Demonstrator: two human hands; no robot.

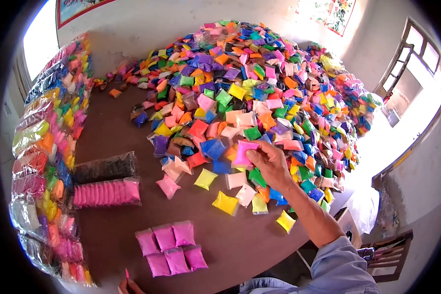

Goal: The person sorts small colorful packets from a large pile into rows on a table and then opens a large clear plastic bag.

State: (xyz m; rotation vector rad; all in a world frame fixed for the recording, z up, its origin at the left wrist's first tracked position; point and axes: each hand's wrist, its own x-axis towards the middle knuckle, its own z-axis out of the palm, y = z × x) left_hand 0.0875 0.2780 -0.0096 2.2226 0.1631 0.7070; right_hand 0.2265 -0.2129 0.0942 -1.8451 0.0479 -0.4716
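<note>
My right hand (pixel 269 164) pinches a small bright pink packet (pixel 241 156) between thumb and fingers, in front of a large heap of coloured packets (pixel 259 93). At the bottom edge only the fingertips of my left hand (pixel 130 288) show, closed around a slim, pointed pink thing (pixel 127 273) that I cannot make out. Close to that hand, several magenta packets (pixel 174 240) lie flat in two neat rows on the brown table (pixel 112 235). Loose yellow packets (pixel 225 203) and a light pink packet (pixel 168 186) lie below the right hand.
A clear bag of pink packets (pixel 107 192) and a bag of black packets (pixel 105 167) lie on the left. Beyond them, stacked filled bags (pixel 34 181) line the table's left edge. A wooden chair (pixel 389 257) stands at the right, near a white plastic bag (pixel 362 208).
</note>
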